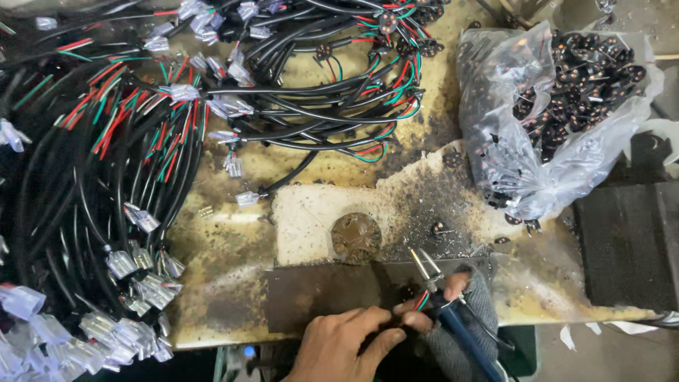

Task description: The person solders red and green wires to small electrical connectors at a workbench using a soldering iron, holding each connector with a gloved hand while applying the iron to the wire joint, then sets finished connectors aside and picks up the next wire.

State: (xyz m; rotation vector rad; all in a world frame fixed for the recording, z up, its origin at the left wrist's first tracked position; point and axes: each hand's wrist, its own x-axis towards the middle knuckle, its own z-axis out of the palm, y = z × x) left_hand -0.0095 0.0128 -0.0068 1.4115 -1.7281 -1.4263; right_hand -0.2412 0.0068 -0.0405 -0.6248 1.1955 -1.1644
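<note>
My left hand (343, 343) is at the bottom centre, its fingers pinched on the end of a black cable with red and green wires (421, 302). My right hand (467, 304), in a grey fingerless glove, sits just to its right and grips a blue-handled tool (463, 336). The tool's metal tip (424, 263) points up and left, just above the wire ends. Both hands rest over a dark metal plate (318, 286) at the bench's front edge.
Black cable bundles (85, 177) with clear plastic connectors (127, 301) fill the left and top. A clear bag of small black parts (552, 120) lies top right. A round brown disc (356, 237) sits on the stained bench, and a dark block (629, 240) lies on the right.
</note>
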